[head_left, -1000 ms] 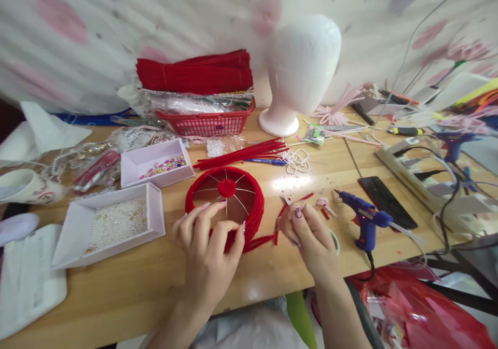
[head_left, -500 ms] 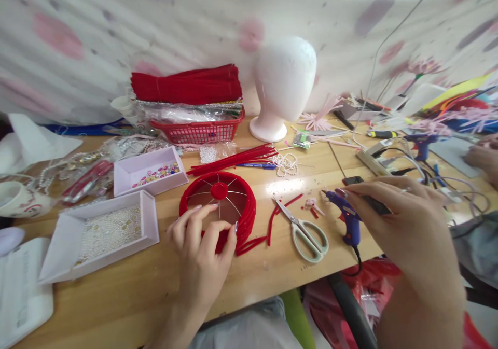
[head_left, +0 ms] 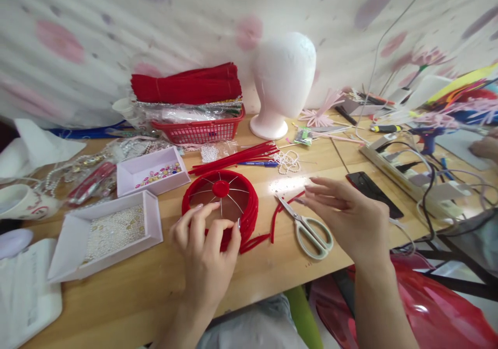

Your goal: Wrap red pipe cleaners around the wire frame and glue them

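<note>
A round wire frame wrapped in red chenille stems (head_left: 252, 211) sits on the table, with thin silver spokes meeting at a red centre disc (head_left: 220, 189). My left hand (head_left: 206, 240) is at its near rim, fingers curled and the thumb and forefinger closed on it; part of the rim is hidden behind them. To the right, my right hand (head_left: 346, 214) is raised over the table with thumb and forefinger apart and nothing visible between them. Scissors (head_left: 313, 235) with pale handles lie between the hands, beside cut red stem pieces (head_left: 274, 222). No glue gun shows beneath my right hand.
Behind are a red basket (head_left: 202, 133), a bundle of red stems (head_left: 187, 84) and a white foam head (head_left: 286, 79). Bead trays (head_left: 153, 235) stand left. A phone (head_left: 375, 193) and power strip (head_left: 408, 178) lie right; another person's hand (head_left: 484, 147) is at the far right.
My right hand has moved left, from above the blue glue gun towards the scissors; the gun is no longer visible. My left hand stays at the red frame. The view has shifted slightly.
</note>
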`<state>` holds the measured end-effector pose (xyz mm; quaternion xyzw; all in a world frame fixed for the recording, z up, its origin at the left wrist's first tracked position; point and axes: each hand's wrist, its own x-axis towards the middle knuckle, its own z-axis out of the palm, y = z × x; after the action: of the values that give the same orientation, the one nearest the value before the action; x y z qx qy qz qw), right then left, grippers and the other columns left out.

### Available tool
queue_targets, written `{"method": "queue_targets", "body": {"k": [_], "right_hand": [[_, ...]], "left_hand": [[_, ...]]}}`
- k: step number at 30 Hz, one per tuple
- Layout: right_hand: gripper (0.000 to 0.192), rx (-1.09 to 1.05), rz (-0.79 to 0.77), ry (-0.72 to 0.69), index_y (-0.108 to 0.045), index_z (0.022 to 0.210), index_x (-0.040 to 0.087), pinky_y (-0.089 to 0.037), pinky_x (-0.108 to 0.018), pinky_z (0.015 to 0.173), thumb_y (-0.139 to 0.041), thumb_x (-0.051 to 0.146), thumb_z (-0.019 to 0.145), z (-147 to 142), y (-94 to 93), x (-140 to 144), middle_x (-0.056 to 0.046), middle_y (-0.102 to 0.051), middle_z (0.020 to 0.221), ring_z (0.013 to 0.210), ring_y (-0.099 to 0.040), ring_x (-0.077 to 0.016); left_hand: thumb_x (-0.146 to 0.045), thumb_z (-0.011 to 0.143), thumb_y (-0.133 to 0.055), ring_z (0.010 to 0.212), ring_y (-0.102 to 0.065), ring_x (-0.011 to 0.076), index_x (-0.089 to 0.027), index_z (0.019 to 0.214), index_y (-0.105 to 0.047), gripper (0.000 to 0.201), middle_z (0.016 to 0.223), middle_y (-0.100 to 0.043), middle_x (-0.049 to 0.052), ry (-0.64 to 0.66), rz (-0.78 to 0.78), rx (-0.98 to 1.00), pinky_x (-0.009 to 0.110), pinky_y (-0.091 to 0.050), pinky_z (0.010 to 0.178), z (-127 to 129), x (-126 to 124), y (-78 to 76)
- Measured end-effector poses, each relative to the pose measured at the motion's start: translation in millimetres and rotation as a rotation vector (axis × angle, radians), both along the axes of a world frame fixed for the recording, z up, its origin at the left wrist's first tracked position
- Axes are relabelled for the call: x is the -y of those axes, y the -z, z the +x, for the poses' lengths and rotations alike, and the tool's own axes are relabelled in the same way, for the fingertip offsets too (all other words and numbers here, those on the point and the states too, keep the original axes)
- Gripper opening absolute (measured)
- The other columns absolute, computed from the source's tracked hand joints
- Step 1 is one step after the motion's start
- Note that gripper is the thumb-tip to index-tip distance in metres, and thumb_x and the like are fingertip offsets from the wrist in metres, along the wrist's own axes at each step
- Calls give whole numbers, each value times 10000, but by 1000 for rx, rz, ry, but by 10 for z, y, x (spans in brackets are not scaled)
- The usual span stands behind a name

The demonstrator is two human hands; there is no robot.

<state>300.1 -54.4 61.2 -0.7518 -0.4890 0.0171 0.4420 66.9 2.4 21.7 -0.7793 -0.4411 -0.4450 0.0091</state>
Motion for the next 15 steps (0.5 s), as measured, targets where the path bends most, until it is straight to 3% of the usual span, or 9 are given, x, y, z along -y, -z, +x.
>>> {"method": "queue_targets", "body": {"k": [2,3,6,7,8,10,12,15], "right_hand": [[261,12,-22,33,-769,1006,241,-640,-387,628,-762,442,839,-13,29,-48,-33,-787,758,637,-761,-243],[239,31,-25,10,-769,1018,241,-647,-410,679,-716,430,881,-21,49,-73,-47,-800,822,690,-773,-251],[230,5,15,-162,-753,1088,237,-619,-462,920,-583,322,959,-90,147,-128,-87,-780,1153,1054,-758,-281],[228,-53,31,-202,-748,1094,231,-618,-452,935,-592,317,951,-132,189,-135,-90,-775,1172,1090,-747,-280],[215,-122,35,-221,-749,1074,227,-635,-427,898,-621,332,937,-179,235,-134,-89,-790,1118,1044,-764,-274],[197,-244,9,-209,-754,1009,228,-661,-352,707,-663,379,921,-278,331,-118,-57,-809,894,746,-792,-229],[209,-288,-25,-193,-748,963,225,-616,-297,544,-624,394,951,-353,428,-94,-20,-774,741,486,-708,-167],[251,-281,-48,-212,-709,1103,223,-608,-298,572,-493,282,991,-389,567,-69,-23,-778,804,473,-703,-152]], "left_hand": [[-150,853,-720,1118,-560,318,-227,782,-611,151,1110,-696,90,-13,1,-2,532,-386,992,2,2,8],[-150,852,-722,1121,-560,316,-228,781,-610,154,1112,-695,86,-15,-1,0,532,-384,997,2,3,11],[-152,852,-727,1131,-558,312,-230,785,-611,155,1119,-692,78,-15,-12,1,527,-376,1012,-1,6,16],[-151,853,-727,1136,-559,311,-231,791,-614,151,1122,-691,77,-14,-13,-3,524,-375,1014,-3,7,16],[-151,855,-725,1137,-560,310,-231,796,-616,148,1125,-690,78,-14,-13,-9,523,-375,1014,-4,8,15],[-151,859,-720,1135,-563,309,-229,800,-617,142,1123,-690,81,-12,-6,-19,524,-377,1011,-8,9,12],[-156,860,-718,1133,-561,312,-229,802,-620,136,1117,-691,83,-9,2,-30,528,-377,1006,-13,8,7],[-156,855,-723,1132,-558,314,-232,804,-621,137,1121,-691,83,-11,9,-43,527,-372,1005,-20,3,-2]]}}
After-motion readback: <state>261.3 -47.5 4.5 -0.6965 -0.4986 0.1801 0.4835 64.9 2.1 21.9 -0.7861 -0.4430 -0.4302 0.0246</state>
